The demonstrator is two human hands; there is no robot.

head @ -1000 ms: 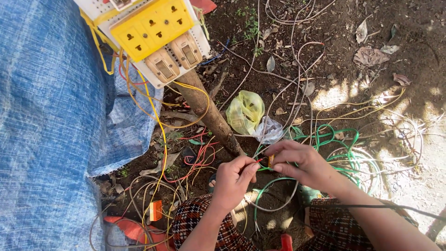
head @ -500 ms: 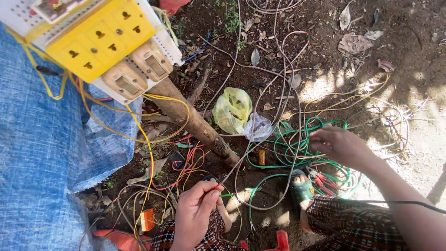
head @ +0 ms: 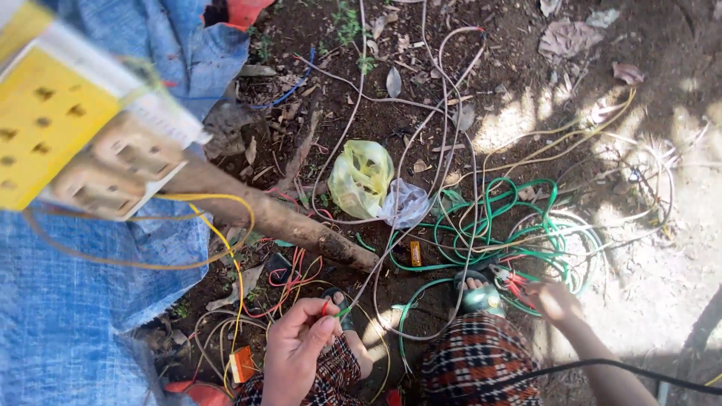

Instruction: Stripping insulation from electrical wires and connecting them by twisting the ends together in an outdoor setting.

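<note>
Our left hand (head: 297, 349) pinches a thin wire (head: 342, 310) between thumb and finger; our right hand (head: 555, 301) reaches into green cable (head: 489, 225) — its grip we cannot tell

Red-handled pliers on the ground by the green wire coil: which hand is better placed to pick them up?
Probably the right hand: it is lowered right beside the red-handled pliers near the green wire coil. The left hand is pinching thin wires, farther away.

Harsh dappled sunlight glares at right; the near yellow socket board (head: 53, 128) is blurred.
</note>
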